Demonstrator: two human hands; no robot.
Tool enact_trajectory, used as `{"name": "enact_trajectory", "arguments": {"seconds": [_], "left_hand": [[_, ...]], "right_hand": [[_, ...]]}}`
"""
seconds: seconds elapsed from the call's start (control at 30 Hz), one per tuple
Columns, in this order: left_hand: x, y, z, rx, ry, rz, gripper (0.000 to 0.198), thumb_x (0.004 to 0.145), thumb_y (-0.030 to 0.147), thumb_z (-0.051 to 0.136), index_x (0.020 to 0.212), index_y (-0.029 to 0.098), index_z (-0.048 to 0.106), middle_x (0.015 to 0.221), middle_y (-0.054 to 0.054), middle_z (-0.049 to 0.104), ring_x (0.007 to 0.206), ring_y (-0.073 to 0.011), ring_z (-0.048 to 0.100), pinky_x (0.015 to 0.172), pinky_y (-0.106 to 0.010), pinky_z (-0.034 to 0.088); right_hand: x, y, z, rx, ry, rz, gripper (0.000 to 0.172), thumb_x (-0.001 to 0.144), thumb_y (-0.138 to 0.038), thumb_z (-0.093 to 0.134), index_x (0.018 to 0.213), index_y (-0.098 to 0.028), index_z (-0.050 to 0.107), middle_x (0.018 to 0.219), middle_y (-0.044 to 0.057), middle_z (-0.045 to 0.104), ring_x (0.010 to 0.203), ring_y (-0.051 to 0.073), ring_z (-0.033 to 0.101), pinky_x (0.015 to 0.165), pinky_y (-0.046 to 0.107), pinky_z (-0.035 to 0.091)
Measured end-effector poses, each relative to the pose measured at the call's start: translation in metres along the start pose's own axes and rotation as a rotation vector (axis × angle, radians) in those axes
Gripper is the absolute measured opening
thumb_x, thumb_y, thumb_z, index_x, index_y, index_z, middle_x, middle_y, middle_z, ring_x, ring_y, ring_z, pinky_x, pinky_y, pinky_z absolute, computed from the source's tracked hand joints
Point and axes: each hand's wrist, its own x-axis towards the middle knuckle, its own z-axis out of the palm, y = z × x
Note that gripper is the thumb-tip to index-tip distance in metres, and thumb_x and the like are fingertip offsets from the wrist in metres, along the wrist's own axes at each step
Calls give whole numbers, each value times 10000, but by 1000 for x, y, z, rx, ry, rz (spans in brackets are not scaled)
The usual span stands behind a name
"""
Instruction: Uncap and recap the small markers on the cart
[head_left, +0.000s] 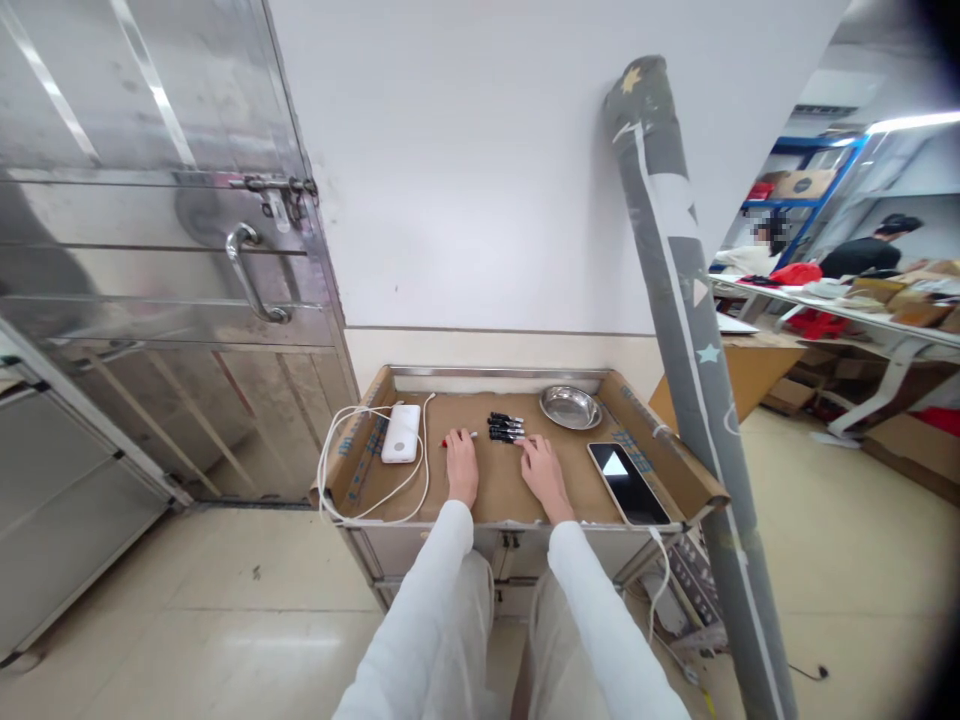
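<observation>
A warehouse-like workroom, shown by a steel door [150, 260], blue shelving [819, 204] holding cardboard boxes [804, 184], and a cluttered worktable [862, 319].

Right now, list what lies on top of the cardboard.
On the cardboard: white power bank with cable, red pen, black markers, metal dish, dark tablet, left hand, right hand. Anything beneath the palms is hidden.

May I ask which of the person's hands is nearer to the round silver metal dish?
Right. The right hand lies left of the round silver metal dish, nearer the person, by the black markers; the left hand is farther left, at the red-tipped pen.
</observation>
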Motion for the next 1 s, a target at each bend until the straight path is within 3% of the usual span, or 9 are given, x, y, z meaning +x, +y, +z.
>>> {"name": "enact_trajectory", "arguments": {"seconds": [0.13,0.43,0.7,1.0], "left_hand": [[2,0,5,-56,12,49,331,844,-35,258,1008,125,496,1016,-114,515,997,-211,516,904,-397,441],[4,10,4,-248,-173,372,143,904,143,403,991,178,511,1000,-78,520,998,-206,533,931,-397,443],[6,15,8,-273,-210,314,124,908,143,411,981,176,506,998,-74,542,996,-196,555,948,-408,429],[5,20,11,-226,-221,299,117,917,165,427,935,165,542,990,-82,543,978,-198,558,910,-379,451]], "right_hand": [[0,0,1,-37,-11,-15,351,846,-108,403,1113,-206,609,1034,97,562,935,217,496,856,341,408],[3,-2,0,18,-5,-60,255,896,-148,364,1004,-184,592,936,73,574,899,206,504,844,320,394],[6,4,12,-34,6,-9,208,897,-193,401,923,-173,607,912,89,555,872,215,511,820,330,414],[8,4,13,116,6,-54,209,900,-192,407,921,-192,614,919,84,577,891,209,539,836,343,446]]}}
